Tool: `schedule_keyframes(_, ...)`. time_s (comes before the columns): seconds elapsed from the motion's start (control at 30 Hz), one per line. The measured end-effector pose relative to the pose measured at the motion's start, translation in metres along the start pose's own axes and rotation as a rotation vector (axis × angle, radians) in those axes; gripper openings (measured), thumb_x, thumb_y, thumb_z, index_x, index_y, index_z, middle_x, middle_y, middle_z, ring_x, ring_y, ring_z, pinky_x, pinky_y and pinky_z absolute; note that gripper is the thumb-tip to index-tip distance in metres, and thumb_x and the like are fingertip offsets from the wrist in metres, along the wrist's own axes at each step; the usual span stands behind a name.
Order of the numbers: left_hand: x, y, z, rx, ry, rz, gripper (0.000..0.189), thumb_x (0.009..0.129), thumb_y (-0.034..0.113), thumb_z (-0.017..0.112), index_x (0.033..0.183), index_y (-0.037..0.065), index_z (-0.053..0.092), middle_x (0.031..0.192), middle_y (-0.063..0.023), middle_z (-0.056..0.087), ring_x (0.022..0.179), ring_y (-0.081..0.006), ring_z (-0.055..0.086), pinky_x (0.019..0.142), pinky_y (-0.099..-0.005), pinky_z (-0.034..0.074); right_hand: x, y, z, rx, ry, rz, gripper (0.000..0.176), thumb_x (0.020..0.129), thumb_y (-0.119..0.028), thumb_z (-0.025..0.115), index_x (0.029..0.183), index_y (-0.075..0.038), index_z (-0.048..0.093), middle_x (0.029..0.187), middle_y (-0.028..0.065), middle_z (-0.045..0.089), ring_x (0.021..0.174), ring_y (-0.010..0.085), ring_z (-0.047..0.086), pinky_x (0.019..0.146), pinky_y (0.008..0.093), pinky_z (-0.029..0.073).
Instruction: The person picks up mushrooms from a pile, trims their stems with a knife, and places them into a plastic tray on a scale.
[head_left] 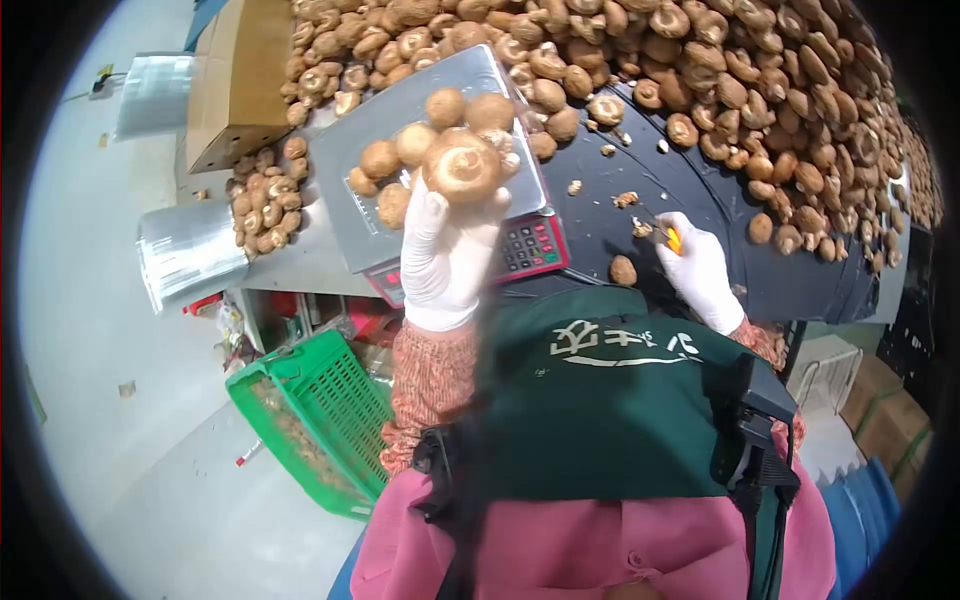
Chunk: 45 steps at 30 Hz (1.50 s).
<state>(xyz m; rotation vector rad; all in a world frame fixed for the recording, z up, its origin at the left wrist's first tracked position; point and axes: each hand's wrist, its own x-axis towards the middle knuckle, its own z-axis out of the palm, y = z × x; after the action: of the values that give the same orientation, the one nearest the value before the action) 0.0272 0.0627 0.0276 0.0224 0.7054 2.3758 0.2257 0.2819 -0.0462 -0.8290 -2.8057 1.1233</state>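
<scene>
My left hand (445, 265), in a white glove, is closed around a large brown mushroom (461, 167) with its pale stem side facing me. It is held above the metal pan of a digital scale (345, 215). Several brown mushrooms (380, 158) show on the pan around and behind the held one. In its own white glove, my right hand (700, 275) grips a small orange-handled tool (673, 240), its tip too small to identify. Stem trimmings (641, 229) lie beside that tip, and a single mushroom (623, 269) rests on the black sheet to its left.
A large mushroom heap (790, 110) covers the back and right of the table. To the left stand a cardboard box (238, 90), a small mushroom pile (268, 205) and rolls of clear plastic (190, 250). A green crate (335, 400) sits below.
</scene>
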Motion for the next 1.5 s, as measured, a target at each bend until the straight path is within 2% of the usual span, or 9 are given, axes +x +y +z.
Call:
schedule_keyframes(0.37, -0.006, -0.050, 0.026, 0.284, -0.099, -0.147, 0.078, 0.084, 0.022, 0.080, 0.147, 0.003, 0.038, 0.144, -0.0177, 0.047, 0.134, -0.0288, 0.047, 0.114, -0.0472, 0.039, 0.017, -0.078, -0.041, 0.050, 0.218, -0.377, 0.025, 0.088, -0.006, 0.067, 0.113, -0.010, 0.065, 0.098, 0.0097, 0.072, 0.085, 0.0267, 0.071, 0.074, 0.0339, 0.055)
schedule_keyframes(0.5, -0.010, -0.055, 0.035, 0.397, -0.096, -0.181, 0.080, 0.080, 0.022, 0.082, 0.143, 0.002, 0.038, 0.137, -0.0154, 0.050, 0.130, -0.0296, 0.050, 0.113, -0.0435, 0.039, 0.018, -0.087, -0.046, -0.015, 0.209, -0.419, 0.032, 0.083, -0.023, 0.071, 0.111, -0.012, 0.063, 0.089, 0.0067, 0.069, 0.081, 0.0269, 0.069, 0.069, 0.0379, 0.054)
schedule_keyframes(0.63, -0.014, -0.055, 0.037, 0.406, -0.097, -0.211, 0.080, 0.076, 0.018, 0.083, 0.140, 0.002, 0.037, 0.135, -0.0156, 0.049, 0.127, -0.0289, 0.051, 0.112, -0.0425, 0.040, 0.017, -0.081, -0.049, -0.155, 0.129, -0.377, 0.031, 0.081, -0.022, 0.070, 0.109, -0.013, 0.060, 0.087, 0.0079, 0.069, 0.078, 0.0266, 0.069, 0.065, 0.0393, 0.054)
schedule_keyframes(0.67, -0.013, -0.056, 0.039, 0.268, -0.109, -0.182, 0.067, 0.077, 0.001, 0.078, 0.134, 0.002, 0.043, 0.131, -0.0137, 0.054, 0.121, -0.0238, 0.055, 0.107, -0.0384, 0.044, 0.019, -0.074, -0.043, -0.177, 0.229, -0.330, 0.031, 0.080, -0.019, 0.069, 0.109, -0.013, 0.059, 0.083, 0.0101, 0.068, 0.076, 0.0290, 0.069, 0.064, 0.0400, 0.053)
schedule_keyframes(0.9, -0.015, -0.058, 0.037, 0.341, -0.082, -0.207, 0.081, 0.076, 0.020, 0.083, 0.140, -0.001, 0.037, 0.135, -0.0174, 0.050, 0.125, -0.0292, 0.054, 0.112, -0.0446, 0.042, 0.016, -0.044, -0.059, -0.056, 0.288, -0.226, 0.037, 0.081, -0.008, 0.067, 0.116, -0.015, 0.058, 0.080, 0.0131, 0.068, 0.075, 0.0334, 0.068, 0.064, 0.0409, 0.054)
schedule_keyframes(1.2, -0.017, -0.062, 0.034, 0.365, -0.096, -0.260, 0.069, 0.081, 0.012, 0.079, 0.138, 0.001, 0.042, 0.131, -0.0131, 0.054, 0.124, -0.0233, 0.054, 0.109, -0.0389, 0.042, 0.009, -0.071, -0.063, 0.430, 0.050, -0.354, 0.059, 0.076, -0.022, 0.079, 0.131, -0.017, 0.057, 0.108, 0.0091, 0.065, 0.091, 0.0314, 0.067, 0.083, 0.0365, 0.056)
schedule_keyframes(1.23, -0.017, -0.067, 0.034, 0.336, -0.102, -0.307, 0.065, 0.081, 0.006, 0.078, 0.137, 0.002, 0.045, 0.129, -0.0119, 0.056, 0.123, -0.0214, 0.054, 0.109, -0.0370, 0.042, 0.007, -0.079, -0.072, 0.341, -0.021, -0.351, 0.066, 0.072, -0.004, 0.077, 0.135, -0.012, 0.057, 0.115, 0.0121, 0.062, 0.103, 0.0298, 0.064, 0.088, 0.0329, 0.053)
schedule_keyframes(1.4, -0.018, -0.081, 0.033, 0.870, -0.178, -0.561, 0.046, 0.100, 0.022, 0.060, 0.136, -0.005, 0.050, 0.124, -0.0128, 0.059, 0.103, -0.0170, 0.063, 0.091, -0.0298, 0.052, -0.020, -0.045, -0.079, 0.202, -0.020, -0.228, 0.053, 0.074, -0.011, 0.077, 0.125, -0.015, 0.063, 0.109, 0.0114, 0.063, 0.096, 0.0331, 0.066, 0.085, 0.0364, 0.055)
schedule_keyframes(1.5, -0.017, -0.078, 0.027, 0.888, -0.109, -0.430, 0.044, 0.101, 0.020, 0.058, 0.135, -0.005, 0.050, 0.125, -0.0136, 0.059, 0.103, -0.0156, 0.062, 0.091, -0.0294, 0.051, -0.058, 0.024, -0.108, 0.095, 0.125, -0.043, 0.051, 0.080, -0.026, 0.076, 0.128, -0.016, 0.060, 0.106, 0.0109, 0.066, 0.092, 0.0335, 0.068, 0.076, 0.0404, 0.056)
